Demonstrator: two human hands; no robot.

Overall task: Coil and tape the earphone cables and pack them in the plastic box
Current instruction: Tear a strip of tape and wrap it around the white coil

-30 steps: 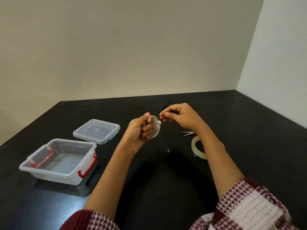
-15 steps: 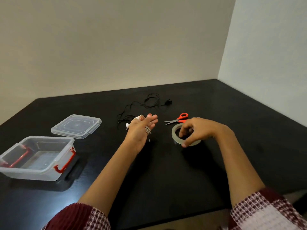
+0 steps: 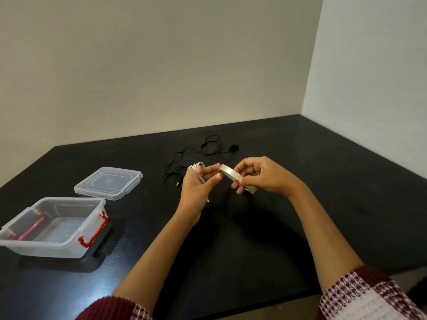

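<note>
A white earphone cable (image 3: 196, 169) is coiled around the fingers of my left hand (image 3: 198, 189), held above the black table. My left thumb and forefinger reach toward a roll of clear tape (image 3: 227, 172) and meet its left edge. My right hand (image 3: 262, 175) grips that roll from the right, lifted off the table. A black earphone cable (image 3: 209, 146) lies loose and uncoiled on the table behind my hands. The clear plastic box (image 3: 93, 218) with red latches stands open at the left, nothing visible inside it.
The box's clear lid (image 3: 108, 183) lies flat behind the box. The black table (image 3: 335, 192) meets two pale walls at the back and right. The scissors seen earlier are not visible, likely behind my right hand.
My right hand picked the tape roll up off the table and brought it to my left hand. My left hand kept the white coil and rose slightly.
</note>
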